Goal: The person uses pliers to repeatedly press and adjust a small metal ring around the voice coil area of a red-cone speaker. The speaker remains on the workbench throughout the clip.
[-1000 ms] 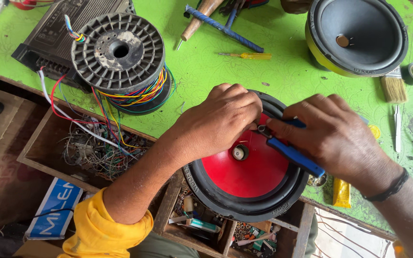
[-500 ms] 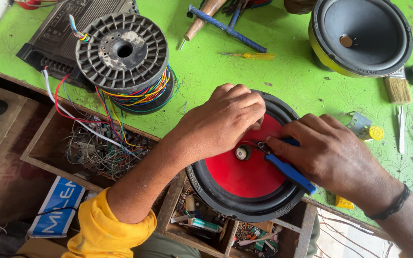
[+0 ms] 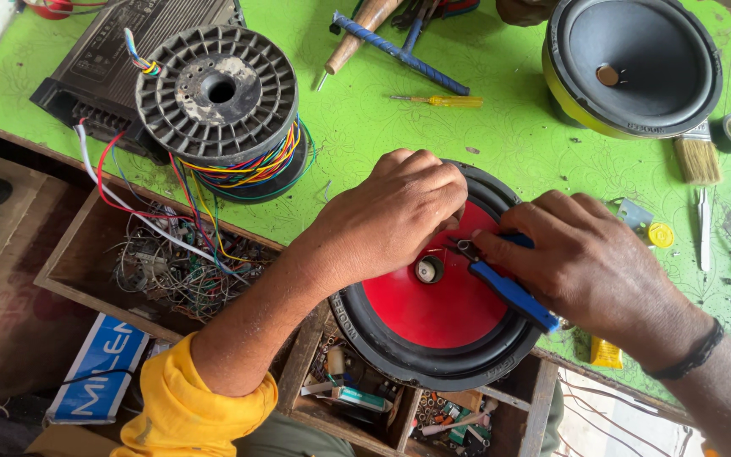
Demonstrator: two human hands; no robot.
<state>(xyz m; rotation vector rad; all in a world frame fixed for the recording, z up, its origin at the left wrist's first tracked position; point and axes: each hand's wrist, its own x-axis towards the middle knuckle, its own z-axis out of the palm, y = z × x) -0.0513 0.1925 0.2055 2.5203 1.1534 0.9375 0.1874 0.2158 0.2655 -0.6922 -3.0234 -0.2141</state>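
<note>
1. My left hand [image 3: 395,211] presses curled fingers on the red-coned speaker [image 3: 437,296], at lower centre over the green tabletop [image 3: 501,135] edge.
2. My right hand [image 3: 590,262] grips blue-handled pliers [image 3: 509,292], their tip on the cone.

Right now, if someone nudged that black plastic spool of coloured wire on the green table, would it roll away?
Probably not: the black plastic spool lies flat on its flange. It likely feels heavy, being wound full with coloured wire. Loose strands trailing into the wooden drawer might snag.

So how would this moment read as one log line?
left hand: on red speaker cone | right hand: holds blue-handled pliers at cone | wire spool: beside
</note>
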